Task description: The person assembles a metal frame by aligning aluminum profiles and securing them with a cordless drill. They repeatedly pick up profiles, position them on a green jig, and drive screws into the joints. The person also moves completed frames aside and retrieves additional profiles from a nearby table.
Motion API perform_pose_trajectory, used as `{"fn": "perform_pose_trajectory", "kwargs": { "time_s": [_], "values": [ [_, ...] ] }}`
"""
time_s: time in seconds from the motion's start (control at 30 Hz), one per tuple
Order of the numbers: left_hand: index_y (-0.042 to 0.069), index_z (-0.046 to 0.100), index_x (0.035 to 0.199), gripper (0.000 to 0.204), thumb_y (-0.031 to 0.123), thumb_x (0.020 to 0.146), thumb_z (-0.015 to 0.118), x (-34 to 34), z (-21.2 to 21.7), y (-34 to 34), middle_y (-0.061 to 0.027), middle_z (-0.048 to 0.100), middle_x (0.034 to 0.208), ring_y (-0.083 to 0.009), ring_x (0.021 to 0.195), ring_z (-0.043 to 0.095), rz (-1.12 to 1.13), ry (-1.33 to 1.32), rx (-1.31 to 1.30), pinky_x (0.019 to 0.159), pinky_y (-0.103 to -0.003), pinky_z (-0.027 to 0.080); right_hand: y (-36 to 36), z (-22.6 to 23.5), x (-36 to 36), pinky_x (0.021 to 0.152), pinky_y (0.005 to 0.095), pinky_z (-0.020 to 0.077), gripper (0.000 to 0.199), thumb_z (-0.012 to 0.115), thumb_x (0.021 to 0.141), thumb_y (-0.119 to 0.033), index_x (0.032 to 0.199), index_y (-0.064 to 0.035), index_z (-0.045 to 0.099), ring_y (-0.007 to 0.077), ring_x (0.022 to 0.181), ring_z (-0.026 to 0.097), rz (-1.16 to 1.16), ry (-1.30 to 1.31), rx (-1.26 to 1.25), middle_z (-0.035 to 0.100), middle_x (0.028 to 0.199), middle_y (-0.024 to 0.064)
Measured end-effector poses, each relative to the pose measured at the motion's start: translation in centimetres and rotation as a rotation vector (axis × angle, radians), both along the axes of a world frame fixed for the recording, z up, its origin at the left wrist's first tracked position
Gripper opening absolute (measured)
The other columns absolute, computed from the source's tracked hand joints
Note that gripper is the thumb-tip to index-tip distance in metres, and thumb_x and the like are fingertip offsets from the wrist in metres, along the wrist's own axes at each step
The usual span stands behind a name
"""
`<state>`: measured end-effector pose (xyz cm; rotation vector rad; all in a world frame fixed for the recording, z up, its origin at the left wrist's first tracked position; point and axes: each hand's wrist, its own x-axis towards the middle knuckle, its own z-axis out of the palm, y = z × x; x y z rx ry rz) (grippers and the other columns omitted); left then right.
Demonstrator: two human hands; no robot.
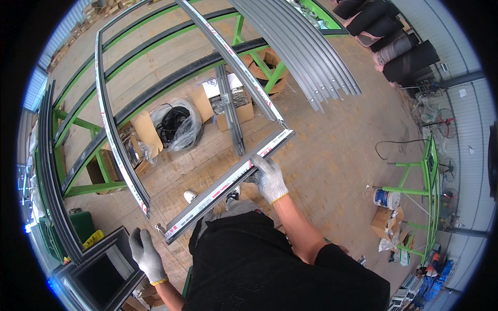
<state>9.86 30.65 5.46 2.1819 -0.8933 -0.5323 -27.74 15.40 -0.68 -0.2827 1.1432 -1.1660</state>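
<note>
Head view: gloved hands at a grey aluminium frame on green racks.

The right hand [270, 179] is closed around the short frame bar [228, 185], which lies diagonally between two long frame rails [116, 140], its upper end touching the right rail. The left hand [147, 255] hangs open, fingers spread, holding nothing, just below the bar's lower end.

Workshop floor below me — boxes, bags, racks.

Open cardboard boxes [236, 106] of metal parts sit under my green steel rack [155, 49], beside a clear bag of black cord [176, 124]. Right of me, near another green stand [428, 171] — a white paint bucket [386, 198]; dark rolls [404, 57] lean against the wall.
</note>
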Motion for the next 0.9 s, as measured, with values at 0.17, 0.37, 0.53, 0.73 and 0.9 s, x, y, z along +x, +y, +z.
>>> {"fn": "perform_pose_trajectory", "kwargs": {
  "time_s": [0.17, 0.37, 0.53, 0.73, 0.9],
  "values": [
    [0.0, 0.065, 0.13, 0.065, 0.059, 0.104, 0.057, 1.0, -2.5, 2.4, -0.012, 0.071, 0.11, -0.0177, 0.09, 0.065, 0.258, 0.731, 0.132, 0.077, -0.033, 0.05, -0.6, -0.7, 0.0, 0.068, 0.038, 0.0648, 0.037, 0.077, 0.094, -0.028, 0.117, -0.001, 0.066, 0.0216, 0.081, 0.073, -0.013, -0.013, -0.007, 0.071, 0.1, 0.0094],
    [0.0, 0.062, 0.131, 0.075, 0.068, 0.103, 0.051, -0.7, -2.6, 2.7, -0.0135, 0.07, 0.1, -0.0238, 0.081, 0.068, 0.247, 0.979, 0.229, 0.067, -0.037, 0.055, -0.8, -1.7, -0.5, 0.074, 0.045, 0.0659, 0.036, 0.075, 0.096, -0.028, 0.119, -0.0027, 0.064, 0.0233, 0.088, 0.074, 0.008, 0.004, 0.001, 0.071, 0.1, 0.0091],
    [0.003, 0.066, 0.117, 0.06, 0.06, 0.108, 0.049, -1.6, -1.4, 1.9, -0.0121, 0.073, 0.092, -0.0235, 0.076, 0.068, 0.216, 1.063, 0.126, 0.071, -0.038, 0.057, -1.1, -2.2, -0.8, 0.091, 0.0426, 0.0607, 0.027, 0.071, 0.098, -0.023, 0.117, -0.0037, 0.065, 0.0242, 0.101, 0.07, -0.017, -0.099, 0.003, 0.069, 0.108, 0.0101],
    [-0.002, 0.062, 0.127, 0.061, 0.055, 0.107, 0.055, -1.8, -0.9, 0.4, -0.0171, 0.075, 0.1, -0.0243, 0.079, 0.073, 0.188, 1.028, 0.12, 0.072, -0.036, 0.059, -2.2, -3.1, -1.2, 0.089, 0.0491, 0.0603, 0.047, 0.075, 0.096, -0.033, 0.128, -0.0025, 0.06, 0.0313, 0.104, 0.07, -0.062, -0.072, 0.008, 0.068, 0.115, 0.0138],
    [-0.006, 0.06, 0.133, 0.062, 0.051, 0.107, 0.056, -1.4, -0.8, 0.5, -0.0199, 0.076, 0.105, -0.0254, 0.084, 0.074, 0.099, 1.074, 0.112, 0.076, -0.036, 0.06, -1.9, -2.6, -0.4, 0.094, 0.0503, 0.0591, 0.049, 0.074, 0.097, -0.033, 0.13, -0.001, 0.058, 0.033, 0.108, 0.069, -0.079, -0.06, 0.017, 0.067, 0.118, 0.0156]
  ]
}}
